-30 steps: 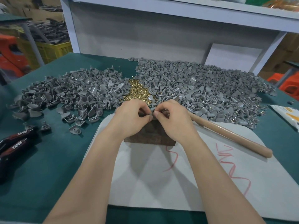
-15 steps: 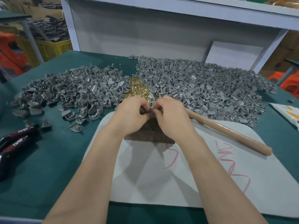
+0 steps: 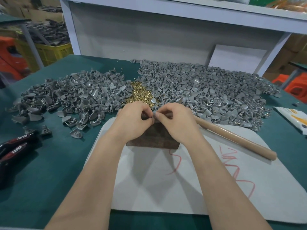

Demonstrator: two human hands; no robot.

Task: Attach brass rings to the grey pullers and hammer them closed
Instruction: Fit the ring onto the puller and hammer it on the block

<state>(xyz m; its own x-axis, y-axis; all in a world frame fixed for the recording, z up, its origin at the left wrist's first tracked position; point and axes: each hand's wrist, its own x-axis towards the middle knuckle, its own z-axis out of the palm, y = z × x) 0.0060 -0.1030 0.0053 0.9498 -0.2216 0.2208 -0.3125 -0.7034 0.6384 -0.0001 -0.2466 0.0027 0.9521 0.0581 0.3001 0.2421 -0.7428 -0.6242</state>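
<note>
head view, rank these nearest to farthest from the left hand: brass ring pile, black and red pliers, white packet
1. Brass ring pile: just beyond the left hand, which pinches a grey puller together with the right hand.
2. Black and red pliers: at the table's left edge.
3. White packet: far right, past the right hand.

we find open white board (image 3: 157,188) near us, green table (image 3: 49,180) free at our near left, grey puller heaps (image 3: 207,90) walling the far side, hammer handle (image 3: 235,138) slanting across our right, pliers (image 3: 15,146) far left
</note>
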